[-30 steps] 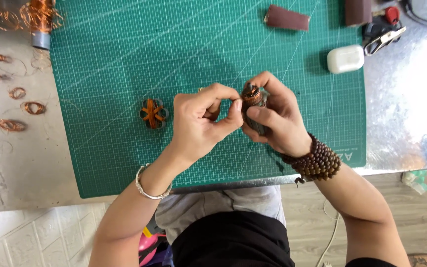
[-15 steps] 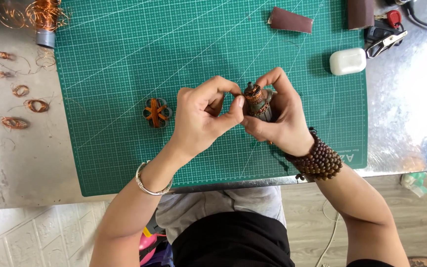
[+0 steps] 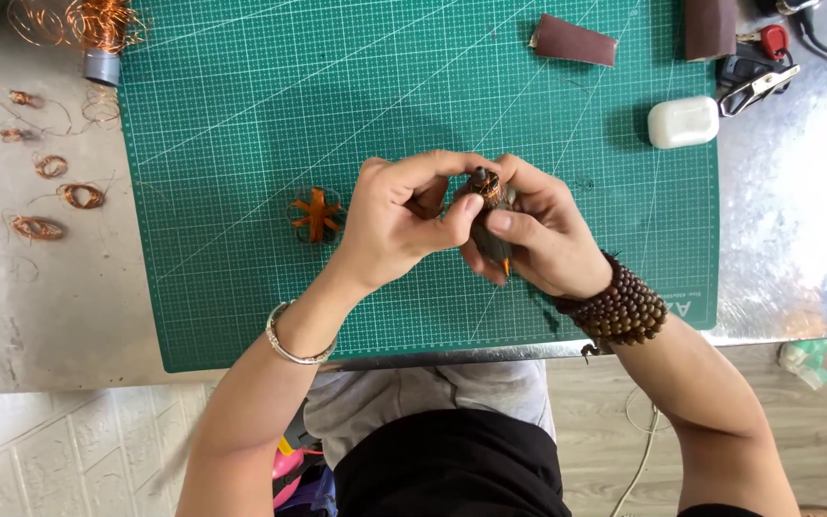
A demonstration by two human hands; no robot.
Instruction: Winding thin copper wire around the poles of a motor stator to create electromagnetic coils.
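Both hands meet over a green cutting mat (image 3: 241, 115): the left hand (image 3: 399, 220) and right hand (image 3: 543, 235) pinch a small dark, copper-wound piece (image 3: 486, 188), fingers clamped around it. A copper flower (image 3: 316, 214) lies just left of the left fingers; wire coils (image 3: 59, 182) lie farther left.

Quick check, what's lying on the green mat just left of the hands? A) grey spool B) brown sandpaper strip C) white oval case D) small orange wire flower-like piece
D: the small orange wire piece lies on the cutting mat left of the left hand; the white case and sandpaper strip lie toward the mat's far right.
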